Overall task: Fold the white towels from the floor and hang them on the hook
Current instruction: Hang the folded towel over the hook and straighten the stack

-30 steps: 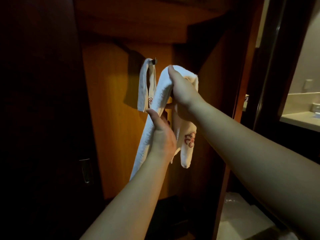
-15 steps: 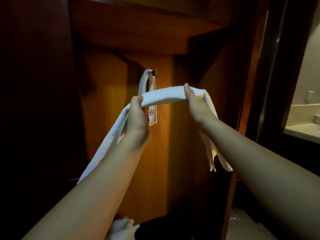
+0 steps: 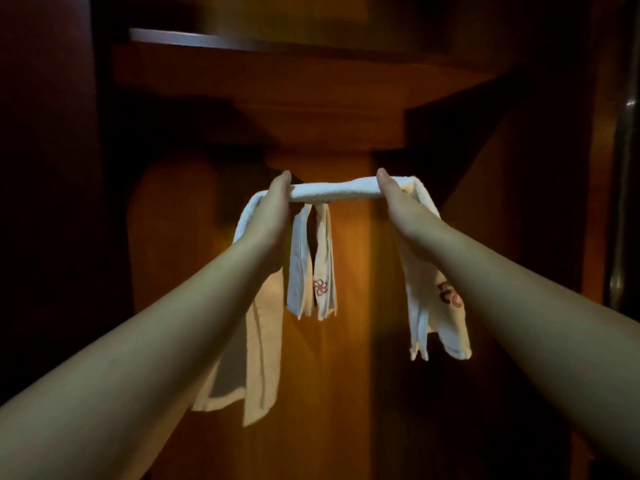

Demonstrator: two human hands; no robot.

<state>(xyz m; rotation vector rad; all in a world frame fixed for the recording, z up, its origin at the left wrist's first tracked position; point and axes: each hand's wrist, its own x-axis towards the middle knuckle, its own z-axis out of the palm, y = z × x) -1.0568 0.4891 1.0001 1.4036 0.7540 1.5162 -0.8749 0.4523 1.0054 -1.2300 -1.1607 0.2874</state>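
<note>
I hold a folded white towel [image 3: 337, 192] stretched level between both hands, close in front of the wooden wall. My left hand [image 3: 268, 216] grips its left part and my right hand [image 3: 398, 202] grips its right part. Both ends hang down, the right one showing a red embroidered emblem [image 3: 448, 295]. Behind and just below the stretched part hangs a second white towel [image 3: 311, 265] with the same emblem. The hook it hangs from is hidden behind the held towel.
An orange-brown wooden panel [image 3: 349, 341] fills the middle. A wooden shelf [image 3: 311, 74] juts out overhead. Dark wall stands at the left, and a dark door frame with a metal handle [image 3: 623, 202] at the far right.
Both hands have raised the towel from a slanted hold to a level stretch in front of the hanging towel's top. My view has come closer and tilted up.
</note>
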